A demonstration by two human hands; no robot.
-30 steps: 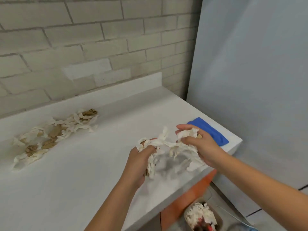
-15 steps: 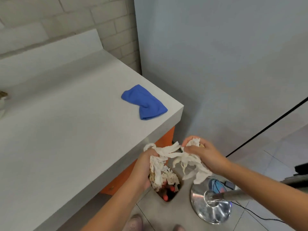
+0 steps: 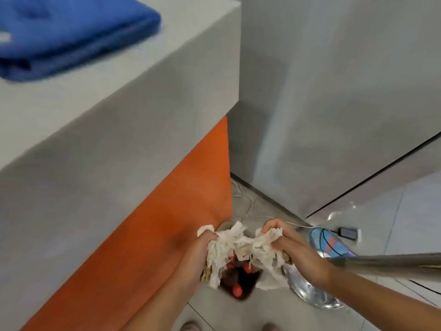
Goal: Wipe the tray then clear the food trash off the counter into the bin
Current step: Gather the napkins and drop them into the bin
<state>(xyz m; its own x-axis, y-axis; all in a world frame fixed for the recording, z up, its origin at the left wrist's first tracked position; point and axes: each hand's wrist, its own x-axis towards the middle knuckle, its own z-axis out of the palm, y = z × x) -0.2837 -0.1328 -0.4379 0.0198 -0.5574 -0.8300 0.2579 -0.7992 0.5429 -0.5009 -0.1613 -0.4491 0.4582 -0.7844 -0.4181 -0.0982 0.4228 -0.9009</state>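
My left hand and my right hand together grip a bundle of shredded white paper and food trash, one hand at each end. The bundle hangs low, directly above the small bin on the floor, which holds dark and red scraps. A strip of paper dangles toward the bin's right rim. The blue cloth lies on the grey counter at the top left. No tray is in view.
The counter's orange front panel stands just left of the bin. A shiny round metal base with a pole sits right of the bin. Cables and a small dark device lie on the tiled floor by the grey wall.
Both hands carried the trash bundle off the counter and down over the bin. The view swung from the countertop to the floor; the remaining trash pile left the frame.
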